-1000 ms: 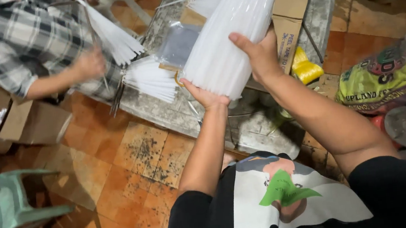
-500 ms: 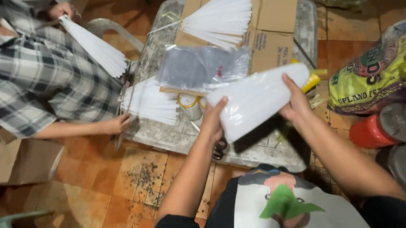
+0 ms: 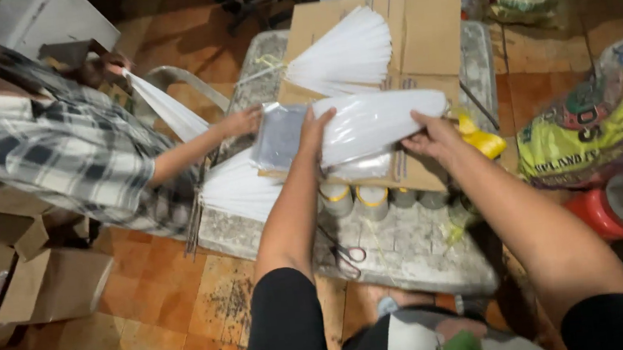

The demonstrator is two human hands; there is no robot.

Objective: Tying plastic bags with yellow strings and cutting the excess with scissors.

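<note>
Both hands hold one long bundle of white sticks point(image 3: 379, 123), wrapped in clear plastic and lying crosswise over the flattened cardboard point(image 3: 427, 31) on the stone-topped table point(image 3: 410, 253). The left hand point(image 3: 315, 130) presses on the bundle's near end, fingers spread across the top; the right hand point(image 3: 433, 134) clasps the far end from below and the side, fingers curled against it. Neither hand is closed fully round — the grip reads as steadying rather than a fist.

Done, as judged from the layout: this bundle is gathered and bagged. A flat clear plastic bag point(image 3: 281, 136) lies just beside its left end. Left to do, by appearance: a fan of loose sticks point(image 3: 342, 58) on the cardboard behind and another spread point(image 3: 240, 189) at the table's near-left edge are unbagged.

Scissors point(image 3: 345, 251) and tape rolls point(image 3: 355, 197) sit near the front edge. A co-worker's hand point(image 3: 241, 121) — plaid sleeve — rests on the table edge.
</note>
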